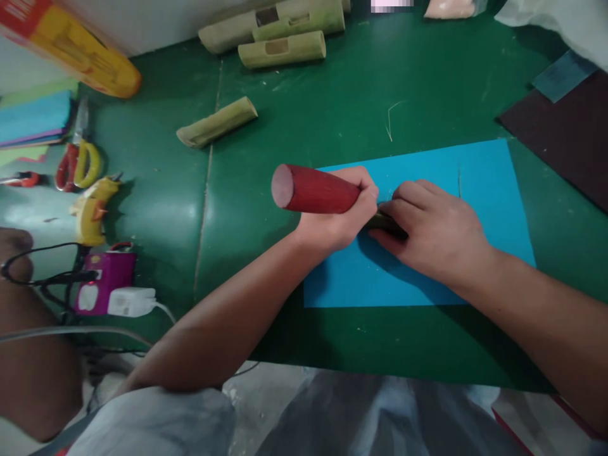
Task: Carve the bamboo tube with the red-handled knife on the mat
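My left hand (pixel 339 218) is closed around a thick red round handle (pixel 316 189), whose pale flat end points left. The working end of that tool is hidden behind my fist. Just to the right, my right hand (pixel 437 231) pinches a small greenish-brown piece (pixel 384 221), apparently bamboo, mostly covered by the fingers. Both hands are close together over a blue sheet of paper (pixel 418 291) lying on the green table.
Cut bamboo tubes (pixel 282 50) lie at the back, and a single bamboo piece (pixel 217 123) rests nearer. On the left are scissors (pixel 80 155), a yellow glue gun (pixel 92 212), a purple power block (pixel 116 275) and cables. Dark sheets (pixel 565 126) lie at right.
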`<state>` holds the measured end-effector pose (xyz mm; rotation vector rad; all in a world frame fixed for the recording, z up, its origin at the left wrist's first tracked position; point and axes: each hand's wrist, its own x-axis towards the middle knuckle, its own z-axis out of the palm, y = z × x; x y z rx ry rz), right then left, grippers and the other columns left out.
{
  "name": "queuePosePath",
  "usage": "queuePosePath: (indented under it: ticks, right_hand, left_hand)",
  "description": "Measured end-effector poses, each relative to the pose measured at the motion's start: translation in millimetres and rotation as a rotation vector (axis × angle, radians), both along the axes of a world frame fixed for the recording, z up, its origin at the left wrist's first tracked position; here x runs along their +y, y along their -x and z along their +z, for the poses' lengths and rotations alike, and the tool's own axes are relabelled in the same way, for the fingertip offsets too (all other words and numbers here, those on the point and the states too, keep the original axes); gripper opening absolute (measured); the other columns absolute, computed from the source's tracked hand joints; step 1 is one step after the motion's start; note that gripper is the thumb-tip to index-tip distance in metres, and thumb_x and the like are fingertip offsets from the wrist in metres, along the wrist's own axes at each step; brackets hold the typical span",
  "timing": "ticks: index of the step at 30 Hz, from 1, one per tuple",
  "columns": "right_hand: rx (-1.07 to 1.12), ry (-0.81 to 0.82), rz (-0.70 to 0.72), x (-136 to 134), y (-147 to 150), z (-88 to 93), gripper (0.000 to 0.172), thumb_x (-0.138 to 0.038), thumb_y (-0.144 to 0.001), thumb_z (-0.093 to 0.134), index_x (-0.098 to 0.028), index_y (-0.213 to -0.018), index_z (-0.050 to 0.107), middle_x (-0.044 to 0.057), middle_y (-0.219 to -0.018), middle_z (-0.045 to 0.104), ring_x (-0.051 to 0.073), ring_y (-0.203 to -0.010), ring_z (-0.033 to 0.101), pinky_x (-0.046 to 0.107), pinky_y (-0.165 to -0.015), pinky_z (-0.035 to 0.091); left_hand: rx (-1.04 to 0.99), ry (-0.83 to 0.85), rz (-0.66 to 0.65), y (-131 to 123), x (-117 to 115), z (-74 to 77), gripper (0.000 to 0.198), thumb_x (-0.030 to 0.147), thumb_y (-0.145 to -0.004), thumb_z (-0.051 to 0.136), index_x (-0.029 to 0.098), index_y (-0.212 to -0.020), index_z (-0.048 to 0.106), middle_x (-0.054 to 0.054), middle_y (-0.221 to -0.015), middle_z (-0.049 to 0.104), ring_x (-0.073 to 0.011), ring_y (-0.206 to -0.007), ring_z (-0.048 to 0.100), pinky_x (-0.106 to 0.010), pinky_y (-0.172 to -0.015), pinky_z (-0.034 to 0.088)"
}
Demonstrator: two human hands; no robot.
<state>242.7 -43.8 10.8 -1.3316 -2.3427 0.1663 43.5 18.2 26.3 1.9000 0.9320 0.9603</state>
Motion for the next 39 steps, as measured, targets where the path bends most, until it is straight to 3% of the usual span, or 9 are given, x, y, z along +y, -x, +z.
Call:
queuePosePath:
  ticks: [4, 8, 17, 22, 26, 30, 34, 39]
  right_hand:
    - [0.004, -0.07, 0.02, 0, -1, -2.4, 0.027, -0.031, -0.114, 0.067, -0.017, -0.096, 0.081, 0.011, -0.096, 0.073, 0.026, -0.09, 0.061, 0.041, -0.077, 0.04]
    - [0.026, -0.031, -0.002, 3, -3, -4.3, 0.028, -0.035, -0.113, 0.066, -0.019, -0.096, 0.081, 0.01, -0.095, 0.073, 0.027, -0.09, 0.063, 0.041, -0.077, 0.042]
    - [0.021, 0.04, -0.044, 3, 0, 0.6, 0.023, -0.036, -0.108, 0.071, -0.02, -0.093, 0.078, 0.011, -0.096, 0.073, 0.028, -0.092, 0.064, 0.041, -0.075, 0.04]
    - [-0.009, 0.071, -0.075, 2, 2, 5.5, 0.023, -0.037, -0.107, 0.073, -0.02, -0.094, 0.08, 0.012, -0.098, 0.075, 0.028, -0.094, 0.066, 0.04, -0.072, 0.037]
    - [-0.052, 0.071, -0.093, 2, 2, 7.2, 0.024, -0.04, -0.107, 0.076, -0.02, -0.097, 0.084, 0.013, -0.102, 0.08, 0.03, -0.097, 0.07, 0.04, -0.072, 0.041]
    - [-0.073, 0.045, -0.085, 2, 0, 5.1, 0.024, -0.043, -0.107, 0.077, -0.021, -0.098, 0.086, 0.013, -0.105, 0.084, 0.031, -0.1, 0.074, 0.041, -0.074, 0.047]
    - [-0.069, 0.031, -0.071, 1, -2, 2.1, 0.025, -0.044, -0.107, 0.076, -0.022, -0.1, 0.086, 0.013, -0.107, 0.084, 0.031, -0.103, 0.074, 0.041, -0.079, 0.051]
    - [-0.065, 0.033, -0.075, 1, -3, 1.5, 0.027, -0.045, -0.107, 0.076, -0.021, -0.1, 0.086, 0.013, -0.106, 0.082, 0.032, -0.102, 0.074, 0.042, -0.079, 0.051]
  left_hand:
    - [-0.021, 0.02, -0.033, -2, 1, 1.8, 0.034, 0.029, -0.097, 0.065, 0.025, -0.066, 0.052, 0.002, -0.065, 0.054, -0.0138, -0.062, 0.052, -0.032, -0.063, 0.047]
    - [-0.068, 0.014, -0.065, -2, 2, 2.5, 0.033, 0.025, -0.092, 0.065, 0.024, -0.063, 0.051, 0.003, -0.061, 0.05, -0.0122, -0.059, 0.048, -0.031, -0.061, 0.044]
    - [-0.096, 0.144, 0.012, -2, -1, 8.5, 0.03, 0.03, -0.086, 0.063, 0.025, -0.059, 0.053, 0.003, -0.057, 0.048, -0.0132, -0.058, 0.046, -0.032, -0.062, 0.043]
    - [-0.209, 0.18, 0.056, -2, 1, 2.4, 0.036, 0.034, -0.09, 0.072, 0.024, -0.058, 0.058, 0.002, -0.056, 0.048, -0.0139, -0.058, 0.05, -0.031, -0.061, 0.045]
    - [-0.437, 0.215, 0.103, 0, 8, -4.0, 0.041, 0.046, -0.104, 0.074, 0.022, -0.071, 0.08, 0.001, -0.06, 0.055, -0.0105, -0.05, 0.04, -0.03, -0.049, 0.03]
    - [-0.588, 0.175, 0.162, 1, 17, -2.2, 0.066, 0.072, -0.118, 0.056, 0.023, -0.094, 0.093, 0.004, -0.05, 0.036, -0.0108, -0.044, 0.025, -0.035, -0.047, 0.012]
    - [-0.591, 0.205, 0.18, 2, 20, 0.7, 0.093, 0.102, -0.105, 0.043, 0.025, -0.09, 0.093, 0.004, -0.047, 0.028, -0.0121, -0.042, 0.017, -0.039, -0.046, 0.01]
    - [-0.584, 0.195, 0.165, 1, 18, -2.5, 0.105, 0.107, -0.103, 0.03, 0.023, -0.086, 0.09, 0.004, -0.045, 0.024, -0.0124, -0.042, 0.014, -0.039, -0.047, 0.01]
